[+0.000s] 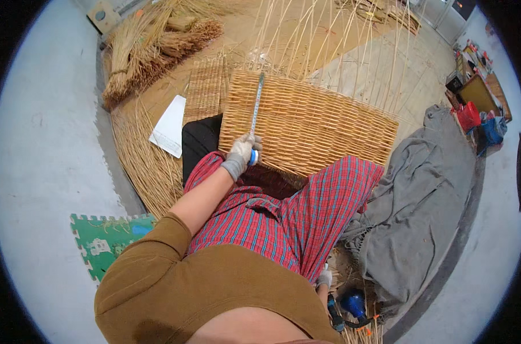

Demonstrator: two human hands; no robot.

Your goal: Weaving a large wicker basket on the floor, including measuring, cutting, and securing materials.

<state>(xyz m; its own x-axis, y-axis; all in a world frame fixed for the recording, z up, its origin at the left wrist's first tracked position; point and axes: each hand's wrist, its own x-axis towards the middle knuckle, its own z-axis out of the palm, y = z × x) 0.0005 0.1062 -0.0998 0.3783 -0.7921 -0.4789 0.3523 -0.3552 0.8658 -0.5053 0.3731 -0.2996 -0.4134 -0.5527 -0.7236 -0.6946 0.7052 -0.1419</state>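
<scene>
Against the plaid cloth [335,200] on the person's lap rests a woven panel [312,123]. The gloved left hand [243,150] is closed around a tape measure [253,157], its blade over the weave. The gloved right hand [324,278], partly hidden, shows too little to tell its grip. A grey blanket [412,212] lies right; a straw bundle [134,69], far left.

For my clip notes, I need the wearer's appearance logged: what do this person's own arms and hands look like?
The left hand wears an off-white glove with a grey cuff. The brown left sleeve ends near the elbow, leaving the forearm bare. The right hand, partly hidden, also shows a pale glove; its sleeve can't be made out clearly.
</scene>
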